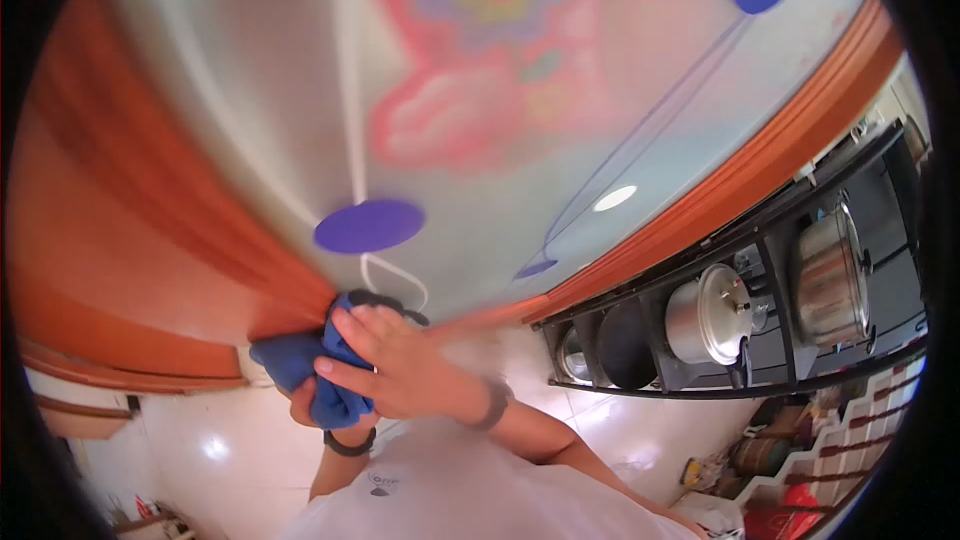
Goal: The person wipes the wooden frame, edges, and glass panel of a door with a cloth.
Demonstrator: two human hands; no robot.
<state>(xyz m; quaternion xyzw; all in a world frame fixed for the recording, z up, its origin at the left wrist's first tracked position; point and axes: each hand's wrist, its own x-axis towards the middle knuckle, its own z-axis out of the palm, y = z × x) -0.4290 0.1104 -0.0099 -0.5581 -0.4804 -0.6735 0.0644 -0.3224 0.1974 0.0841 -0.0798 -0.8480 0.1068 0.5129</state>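
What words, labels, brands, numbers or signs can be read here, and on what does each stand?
Shirt: one small mark on the chest, perhaps lettering, too small and blurred to read.
Cloth, pots: no readable text.
Nothing else is legible.

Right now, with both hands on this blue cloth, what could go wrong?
The blue cloth is bunched, so a loose fold might catch on the orange-brown edge close by. Your right hand lies over it and largely covers your left hand, so the fingers could get in each other's way. Turning right carelessly might bump the rack holding metal pots.
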